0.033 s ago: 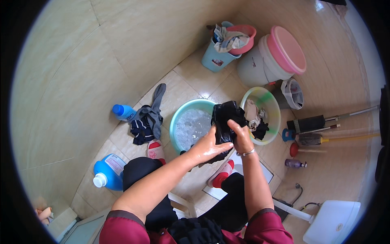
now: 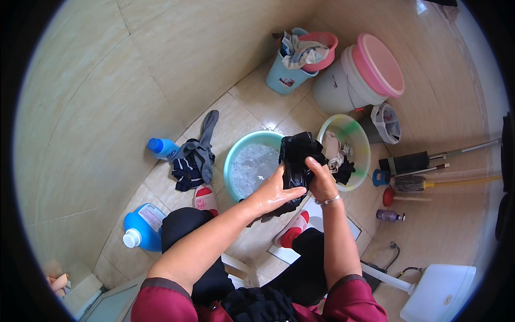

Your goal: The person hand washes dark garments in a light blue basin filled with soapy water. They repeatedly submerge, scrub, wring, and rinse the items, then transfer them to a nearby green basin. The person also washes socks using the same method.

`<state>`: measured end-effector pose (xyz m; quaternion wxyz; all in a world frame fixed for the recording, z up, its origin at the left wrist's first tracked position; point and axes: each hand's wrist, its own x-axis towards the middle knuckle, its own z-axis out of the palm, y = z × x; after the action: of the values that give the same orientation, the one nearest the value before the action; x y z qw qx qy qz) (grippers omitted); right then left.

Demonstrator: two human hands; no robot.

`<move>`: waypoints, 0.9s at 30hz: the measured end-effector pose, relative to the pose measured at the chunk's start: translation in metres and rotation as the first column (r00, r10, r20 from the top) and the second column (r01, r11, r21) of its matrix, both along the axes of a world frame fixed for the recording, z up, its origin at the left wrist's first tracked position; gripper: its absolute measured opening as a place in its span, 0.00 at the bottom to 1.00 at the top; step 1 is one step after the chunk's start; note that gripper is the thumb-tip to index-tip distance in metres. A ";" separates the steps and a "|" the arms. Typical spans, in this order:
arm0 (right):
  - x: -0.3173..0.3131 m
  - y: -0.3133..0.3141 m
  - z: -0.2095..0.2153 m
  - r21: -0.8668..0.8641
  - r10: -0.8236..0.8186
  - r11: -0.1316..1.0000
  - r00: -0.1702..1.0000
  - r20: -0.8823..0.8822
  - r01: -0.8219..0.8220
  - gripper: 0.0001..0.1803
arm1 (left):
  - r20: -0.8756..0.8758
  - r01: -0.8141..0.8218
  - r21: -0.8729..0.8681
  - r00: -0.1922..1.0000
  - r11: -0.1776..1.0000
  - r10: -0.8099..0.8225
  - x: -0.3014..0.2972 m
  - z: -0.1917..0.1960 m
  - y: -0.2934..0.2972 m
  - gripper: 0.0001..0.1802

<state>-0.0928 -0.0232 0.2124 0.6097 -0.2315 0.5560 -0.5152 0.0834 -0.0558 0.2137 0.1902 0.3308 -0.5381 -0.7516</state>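
A wet, shiny black garment is bunched up between my two hands, over the right rim of a mint-green basin of foamy water. My left hand, wet and sudsy, grips it from the left side, thumb stretched across its lower part. From the right, my right hand holds the cloth, thumb on top and a bracelet at the wrist. Which garment it is cannot be made out. Beside it stands a pale green-and-yellow basin with several light and dark clothes inside.
Grey and navy striped clothes lie left of the basin, near a small blue bottle and a large blue jug. Buckets and a bin stand behind. Brushes lean at the right wall.
My right thumb has shifted slightly to the right on the black garment. Both hands keep their hold, and the rest looks the same.
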 end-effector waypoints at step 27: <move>-0.020 -0.021 -0.037 -0.001 0.061 0.992 0.498 -0.865 -0.124 0.06 | 0.452 0.380 -0.345 0.869 0.858 -0.203 -0.022 0.003 0.022 0.49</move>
<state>-0.1130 -0.0440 0.1752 0.2708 -0.5058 0.7559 -0.3153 0.0613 -0.0342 0.2163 0.0248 0.3407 -0.7597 -0.5533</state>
